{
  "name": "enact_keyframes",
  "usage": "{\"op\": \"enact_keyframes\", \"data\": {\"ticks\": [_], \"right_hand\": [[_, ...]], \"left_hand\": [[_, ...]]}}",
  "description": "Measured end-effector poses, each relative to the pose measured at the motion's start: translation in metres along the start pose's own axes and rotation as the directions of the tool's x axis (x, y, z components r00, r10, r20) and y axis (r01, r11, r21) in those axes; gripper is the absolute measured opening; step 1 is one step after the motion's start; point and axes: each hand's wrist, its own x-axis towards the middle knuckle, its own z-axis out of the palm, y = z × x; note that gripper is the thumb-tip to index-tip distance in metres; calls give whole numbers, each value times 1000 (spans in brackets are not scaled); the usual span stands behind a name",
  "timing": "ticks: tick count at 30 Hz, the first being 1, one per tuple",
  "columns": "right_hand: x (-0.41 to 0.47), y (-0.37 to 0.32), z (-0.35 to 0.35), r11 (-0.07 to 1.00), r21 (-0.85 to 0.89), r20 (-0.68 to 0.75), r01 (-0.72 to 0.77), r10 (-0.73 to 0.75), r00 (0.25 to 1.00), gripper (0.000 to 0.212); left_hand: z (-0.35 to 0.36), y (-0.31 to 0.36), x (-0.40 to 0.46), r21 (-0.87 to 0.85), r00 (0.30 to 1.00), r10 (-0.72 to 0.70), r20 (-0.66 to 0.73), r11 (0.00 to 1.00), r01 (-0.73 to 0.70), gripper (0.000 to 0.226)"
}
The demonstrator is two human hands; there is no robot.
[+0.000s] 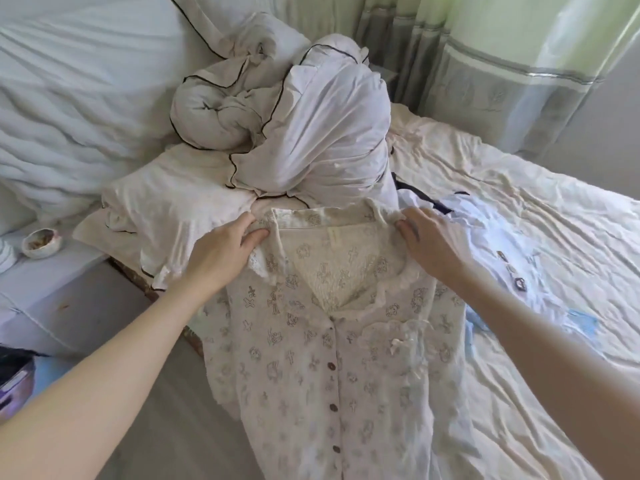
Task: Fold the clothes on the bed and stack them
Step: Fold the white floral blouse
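The left hand [227, 245] pinches the left shoulder of the printed shirt [311, 358], with the thumb and fingers closed on the fabric beside the collar. The right hand [427, 242] pinches the right shoulder in the same way. The shirt is held up by both shoulders over the near edge of the bed [554, 237]. Its front faces the camera, its collar is open, and a row of brown buttons runs down the centre. Its lower part hangs down out of view.

A white garment with blue parts [502, 244] lies on the sheet just right of the shirt, partly under it. A bunched white duvet with dark piping [311, 133] sits behind the hands near the headboard. A small bowl [40, 242] stands on the ledge left of the bed.
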Motion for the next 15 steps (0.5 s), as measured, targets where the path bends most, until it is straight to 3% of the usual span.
{"op": "enact_keyframes", "data": {"ticks": [3, 8, 11, 15], "right_hand": [[34, 18, 75, 999, 21, 87, -30, 28, 996, 26], [72, 52, 195, 989, 66, 212, -134, 117, 970, 26], [86, 72, 263, 981, 68, 271, -182, 158, 949, 26], [104, 91, 329, 976, 34, 287, -215, 197, 938, 30]], "left_hand": [[53, -41, 37, 50, 979, -93, 180, 995, 86, 16], [142, -97, 79, 36, 900, -245, 360, 968, 249, 20], [198, -128, 97, 118, 870, -313, 380, 950, 290, 22], [257, -156, 117, 253, 890, -306, 338, 941, 227, 24]]}}
